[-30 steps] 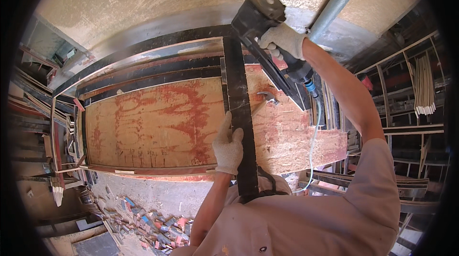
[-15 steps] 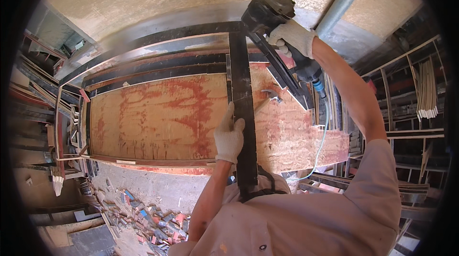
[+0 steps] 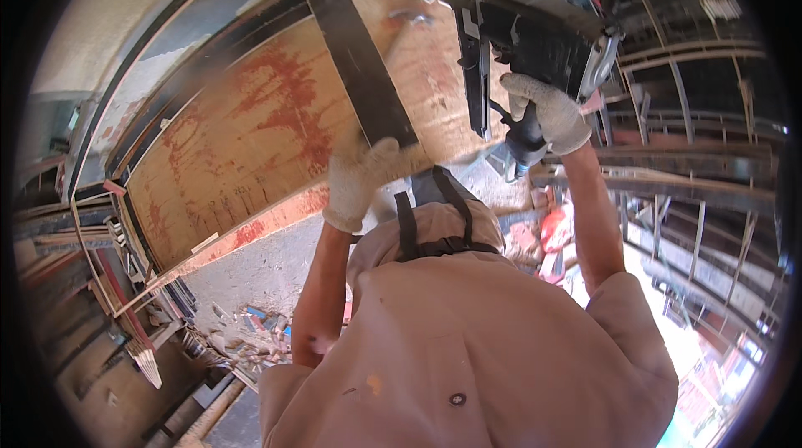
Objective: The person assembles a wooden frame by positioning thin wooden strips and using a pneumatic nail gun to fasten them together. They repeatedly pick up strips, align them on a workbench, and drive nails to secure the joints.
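Observation:
My right hand, in a pale knit glove, is closed round the grip of a black nail gun, held up right of the workbench. The gun's long magazine hangs at its left side. My left hand, gloved too, is at the near end of a long dark board lying across the frame. Motion smears its fingers, so I cannot tell whether they grip the board. Beneath lies a large plywood sheet with red stains. A blurred hammer rests on the plywood beyond the board.
A dark-edged timber frame runs along the left and far side. Racks of stacked wood strips stand at the right. Wood offcuts litter the floor at lower left. A red bag-like thing is behind my right forearm.
My right hand has brought the nail gun back from the board's far end toward my body, turning it. My left hand has slid to the board's near end. The whole view has tilted.

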Motion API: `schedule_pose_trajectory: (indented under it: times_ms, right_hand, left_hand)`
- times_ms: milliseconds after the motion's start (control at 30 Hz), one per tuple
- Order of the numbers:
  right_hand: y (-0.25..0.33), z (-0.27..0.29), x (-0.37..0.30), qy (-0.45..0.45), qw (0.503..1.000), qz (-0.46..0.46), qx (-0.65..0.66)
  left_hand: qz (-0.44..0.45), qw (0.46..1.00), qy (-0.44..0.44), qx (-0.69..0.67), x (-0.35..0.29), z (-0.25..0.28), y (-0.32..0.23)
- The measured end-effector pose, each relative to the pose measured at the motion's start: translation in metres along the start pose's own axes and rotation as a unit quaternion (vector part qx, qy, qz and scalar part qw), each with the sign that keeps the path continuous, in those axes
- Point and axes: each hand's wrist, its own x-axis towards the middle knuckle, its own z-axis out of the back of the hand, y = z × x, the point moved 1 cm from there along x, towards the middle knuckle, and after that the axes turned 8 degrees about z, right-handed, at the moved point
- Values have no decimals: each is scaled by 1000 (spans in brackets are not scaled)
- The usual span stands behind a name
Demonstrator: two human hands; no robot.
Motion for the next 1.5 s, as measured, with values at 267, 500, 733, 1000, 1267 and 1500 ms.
schedule_pose_trajectory:
  times_ms: [267, 500, 733, 1000, 1267, 1500]
  right_hand:
    - [3, -60, -142, -157, 981, -88, 78]
    - [-31, -82, -212, -152, 987, -29, 38]
    - [-53, -98, -238, -142, 984, -10, 107]
    - [-90, -130, -252, -151, 981, -13, 122]
    - [-131, -174, -245, -143, 980, -5, 141]
    - [-148, -184, -248, -134, 980, -10, 146]
  left_hand:
    - [-155, 978, -132, 44, -4, -19, 27]
    - [-151, 943, -235, 179, 10, -17, 40]
    - [-38, 985, -164, 34, 22, -3, 47]
    - [7, 994, -103, -39, 30, 0, 45]
    - [95, 940, 266, -193, 54, 13, 25]
    - [128, 927, 205, -286, 62, 0, 33]
